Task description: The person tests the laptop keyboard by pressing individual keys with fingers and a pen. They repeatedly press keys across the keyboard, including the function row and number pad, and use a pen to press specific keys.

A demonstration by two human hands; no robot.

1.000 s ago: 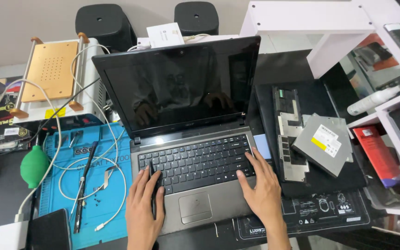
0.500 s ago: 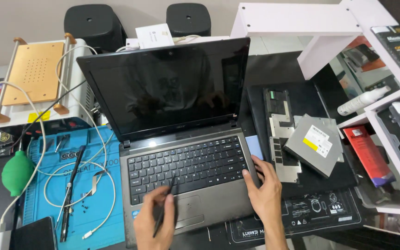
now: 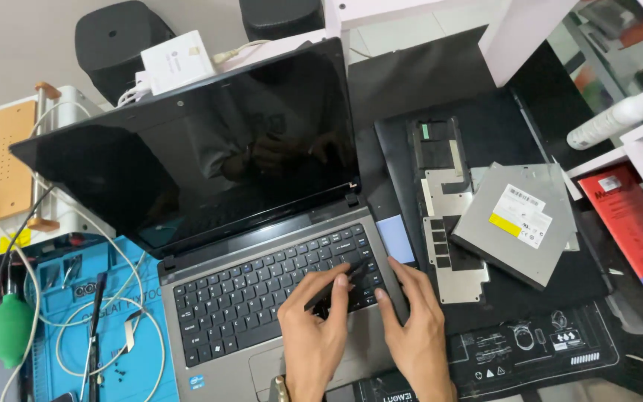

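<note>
Laptop keyboard (image 3: 277, 294) lies under both hands' fingertips, right side.

both my hands come in from the bottom edge, side by side, backs up. my left hand (image 3: 314, 339) has thumb and index finger stretched forward, pinching a thin dark tool (image 3: 344, 286) that points up and to the right. my right hand (image 3: 414, 331) lies flat just beside it, fingers spread, index tip close to the left index tip. wrists nearly touching.
</note>
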